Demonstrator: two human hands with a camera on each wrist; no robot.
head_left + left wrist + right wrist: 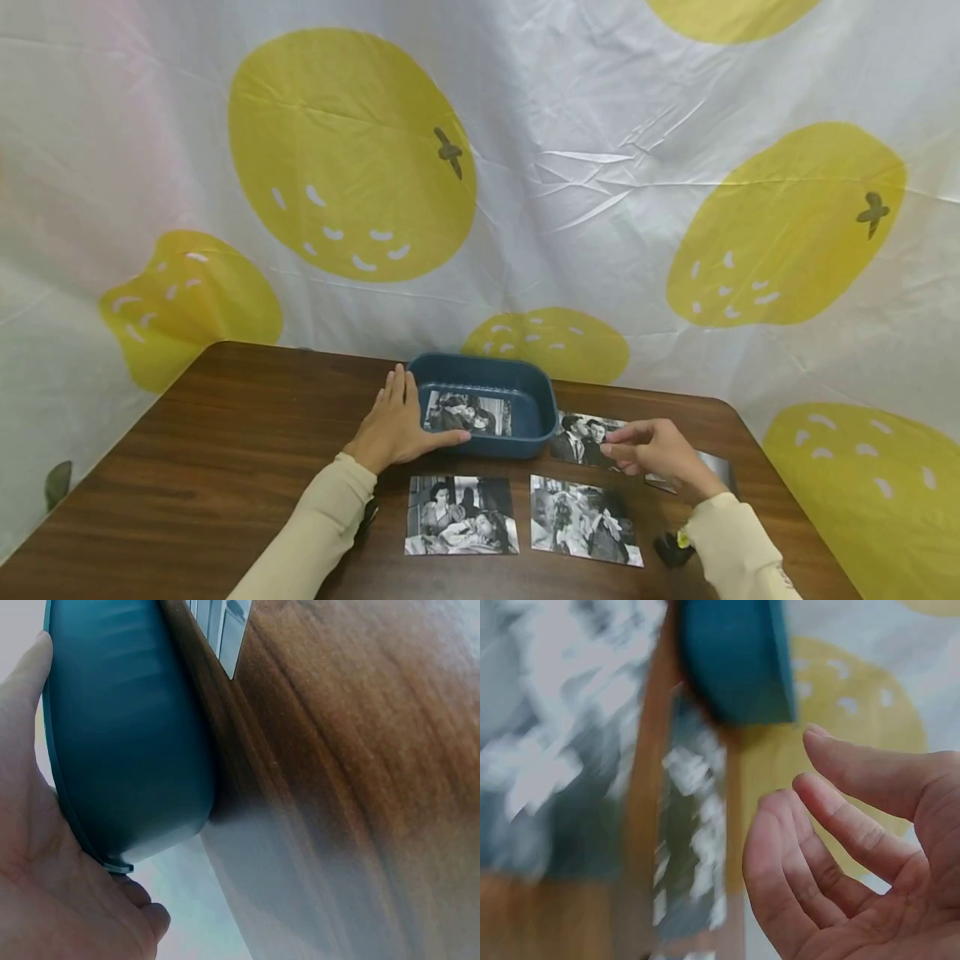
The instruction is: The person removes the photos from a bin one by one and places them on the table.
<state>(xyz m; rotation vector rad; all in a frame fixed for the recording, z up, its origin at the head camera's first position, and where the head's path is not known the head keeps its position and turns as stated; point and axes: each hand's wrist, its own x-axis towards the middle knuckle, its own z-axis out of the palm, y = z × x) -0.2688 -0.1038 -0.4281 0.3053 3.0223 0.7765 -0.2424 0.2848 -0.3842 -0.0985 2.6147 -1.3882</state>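
Note:
A dark blue plastic bin [495, 448] stands near the table's back edge, with a black-and-white photo [468, 415] lying inside. My left hand [390, 429] rests at its left end, fingers straight and thumb reaching along the front rim; the left wrist view has the palm against the bin's rim [64, 802]. Right of the bin lies a photo of two people [576, 442], partly covered by my right hand [656, 454]. In the right wrist view the right hand's fingers [817, 862] are loosely bent, with a gap between thumb and index finger and nothing held.
Two more black-and-white photos, one of a seated person [461, 521] and one of a group [585, 525], lie in front of the bin. Another photo [718, 468] is partly hidden behind the right hand. The brown wood table [225, 467] meets a lemon-print curtain [555, 233] behind.

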